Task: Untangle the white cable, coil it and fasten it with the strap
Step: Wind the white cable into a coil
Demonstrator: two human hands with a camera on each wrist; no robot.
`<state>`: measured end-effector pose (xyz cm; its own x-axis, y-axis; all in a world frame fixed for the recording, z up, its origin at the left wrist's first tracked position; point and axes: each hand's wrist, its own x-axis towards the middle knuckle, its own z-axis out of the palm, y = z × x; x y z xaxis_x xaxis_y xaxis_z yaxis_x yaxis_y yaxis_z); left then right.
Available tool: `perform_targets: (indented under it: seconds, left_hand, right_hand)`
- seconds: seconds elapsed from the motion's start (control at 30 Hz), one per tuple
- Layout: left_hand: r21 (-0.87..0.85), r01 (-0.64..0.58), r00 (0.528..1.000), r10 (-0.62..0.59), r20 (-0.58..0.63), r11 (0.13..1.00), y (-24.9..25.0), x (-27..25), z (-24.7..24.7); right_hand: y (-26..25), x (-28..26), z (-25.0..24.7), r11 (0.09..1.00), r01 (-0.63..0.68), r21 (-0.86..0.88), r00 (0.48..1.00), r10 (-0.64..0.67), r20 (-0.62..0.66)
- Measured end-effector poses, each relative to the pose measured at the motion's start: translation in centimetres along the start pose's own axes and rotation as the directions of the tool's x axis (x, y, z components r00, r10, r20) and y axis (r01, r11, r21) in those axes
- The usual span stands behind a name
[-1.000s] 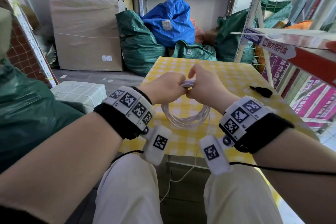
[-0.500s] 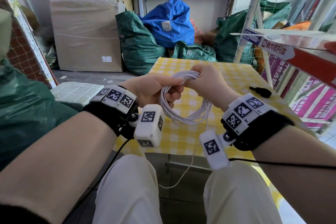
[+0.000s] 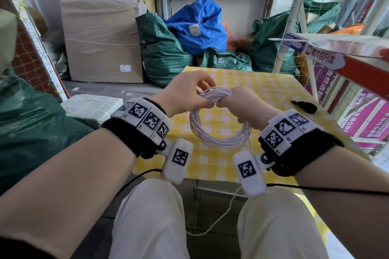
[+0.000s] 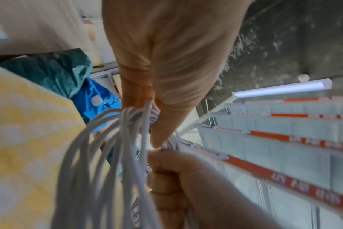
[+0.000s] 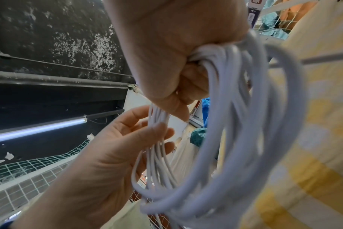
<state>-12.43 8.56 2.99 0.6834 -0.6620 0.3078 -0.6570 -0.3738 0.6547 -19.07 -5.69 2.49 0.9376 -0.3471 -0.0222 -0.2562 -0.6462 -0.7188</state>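
The white cable [image 3: 219,134] hangs as a round coil of several loops over the yellow checked table [image 3: 273,90]. My right hand [image 3: 231,102] grips the top of the coil in a fist; the right wrist view shows the loops [image 5: 235,139] bunched inside the right hand [image 5: 176,46]. My left hand [image 3: 202,94] pinches the strands right beside it, its thumb pressed on the cable [image 4: 112,155] in the left wrist view. A loose tail [image 3: 221,216] drops from the coil to the floor between my knees. The black strap [image 3: 303,106] lies on the table to the right, untouched.
A red and white shelf edge [image 3: 347,57] juts in above the table's right side. Behind the table lie green sacks [image 3: 164,52], a blue sack [image 3: 197,25] and a large carton [image 3: 101,40]. A white wrapped parcel [image 3: 90,105] sits on the floor at left.
My left hand swung palm-up round the coil's left side, then came back to the top beside the right hand. The coil rose slightly and the hanging tail grew shorter.
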Motion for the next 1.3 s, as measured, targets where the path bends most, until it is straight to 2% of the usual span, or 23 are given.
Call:
perform_targets:
  seconds: [0.07,0.17,0.3,0.4,0.6,0.83,0.97,1.23,1.3]
  left_hand:
    - [0.23,-0.144,0.987,0.155,-0.031,0.962,0.2,0.1,0.1]
    - [0.399,-0.239,0.959,0.279,-0.046,0.885,0.2,0.2,0.5]
    - [0.581,-0.204,0.963,0.269,-0.028,0.788,0.3,0.4,1.3]
    - [0.647,-0.172,0.973,0.231,-0.006,0.743,0.1,0.7,1.8]
    - [0.758,-0.2,0.968,0.243,0.057,0.62,-0.1,0.8,2.4]
    - [0.769,-0.167,0.975,0.217,0.038,0.618,0.2,0.5,3.4]
    - [0.73,-0.139,0.971,0.236,-0.031,0.669,0.2,0.7,3.4]
    - [0.741,-0.201,0.945,0.325,-0.025,0.641,-0.2,0.9,3.2]
    - [0.708,-0.222,0.94,0.341,-0.028,0.67,-0.5,1.0,3.2]
  right_hand:
    - [0.0,0.1,-0.1,0.999,-0.036,0.007,0.999,0.036,0.019]
    - [0.0,0.2,0.0,0.996,-0.06,0.068,0.997,0.057,0.053]
    - [-0.1,0.0,0.0,0.975,-0.055,0.217,0.996,0.037,0.087]
    - [-0.3,-0.1,0.0,0.955,-0.01,0.297,0.998,-0.008,0.059]
    - [-0.1,-0.4,0.4,0.943,0.043,0.33,0.999,-0.043,-0.007]
    - [0.3,-0.4,0.0,0.964,0.113,0.242,0.994,-0.107,-0.04]
    - [0.3,-0.6,-0.3,0.967,0.131,0.22,0.99,-0.117,-0.077]
    - [0.7,-0.3,-0.1,0.95,0.15,0.273,0.988,-0.135,-0.072]
    - [1.0,-0.1,-0.2,0.945,0.168,0.282,0.985,-0.15,-0.083]
